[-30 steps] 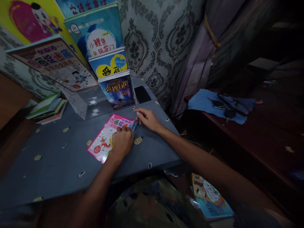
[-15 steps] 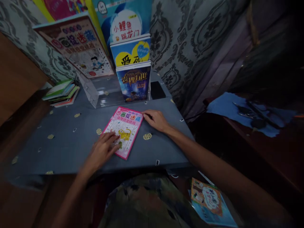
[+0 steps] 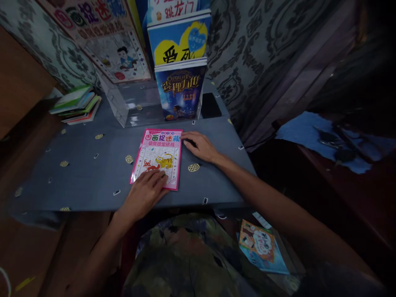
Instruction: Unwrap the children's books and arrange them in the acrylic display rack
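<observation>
A pink children's activity book (image 3: 159, 154) with a tiger and a fox on its cover lies flat on the grey table (image 3: 86, 177). My left hand (image 3: 145, 194) rests open on the book's near edge, fingers flat on the cover. My right hand (image 3: 201, 145) lies beside the book's right edge, fingers loosely curled, touching the edge near the top corner; I cannot make out anything held in it.
A clear acrylic stand (image 3: 133, 105) at the back holds several upright books, the front one dark blue (image 3: 180, 93). A black phone (image 3: 210, 105) lies beside it. A stack of thin books (image 3: 76, 105) sits back left. Another book (image 3: 261, 247) lies on the floor at right.
The pink book has turned square to me and now lies flat and closed. My left hand slid back to its near edge; my right hand stayed at its right edge.
</observation>
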Demonstrator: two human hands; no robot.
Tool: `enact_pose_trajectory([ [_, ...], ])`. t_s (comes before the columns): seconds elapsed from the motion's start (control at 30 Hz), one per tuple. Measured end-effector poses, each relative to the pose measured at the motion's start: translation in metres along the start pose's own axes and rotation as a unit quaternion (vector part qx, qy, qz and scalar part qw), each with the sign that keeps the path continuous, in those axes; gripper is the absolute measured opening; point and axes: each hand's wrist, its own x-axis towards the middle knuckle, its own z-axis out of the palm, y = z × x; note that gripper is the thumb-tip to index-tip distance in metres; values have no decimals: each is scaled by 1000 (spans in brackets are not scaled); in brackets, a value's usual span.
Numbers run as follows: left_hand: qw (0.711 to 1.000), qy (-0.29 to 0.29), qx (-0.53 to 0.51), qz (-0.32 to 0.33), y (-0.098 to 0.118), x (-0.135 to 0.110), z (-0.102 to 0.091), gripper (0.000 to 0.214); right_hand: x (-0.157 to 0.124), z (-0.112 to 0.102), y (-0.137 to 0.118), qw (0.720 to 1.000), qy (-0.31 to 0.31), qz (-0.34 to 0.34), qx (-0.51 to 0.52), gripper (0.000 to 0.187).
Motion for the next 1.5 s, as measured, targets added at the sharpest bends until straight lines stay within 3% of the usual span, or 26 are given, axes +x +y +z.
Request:
enact_pose_trajectory([
  [0.4,997,-29,-70,-5,-5,6,-13,30,-13,0,-28,1000,-13,-1,18,31],
  [0.67,998,-40,-52,-15,0,3,-13,31,-18,10,-34,998,-39,-41,-21,32],
  [0.8,998,-26,-46,-19,4,1,-12,30,-30,19,-52,994,-82,-35,-68,56],
  [0.93,997,-8,-78,-27,0,1,-11,28,-40,21,-72,980,-171,-16,-98,76],
  [1.07,990,4,-129,-54,-22,11,-5,28,-38,15,-83,972,-206,12,-115,80],
  [1.17,988,17,-104,-117,-50,27,6,29,-31,12,-83,969,-216,22,-121,85],
  [1.33,981,-21,-67,-179,-93,64,26,40,-7,15,-63,966,-205,64,-146,86],
  [1.5,977,-46,-42,-206,-111,90,32,44,16,15,-42,961,-182,113,-175,93],
])
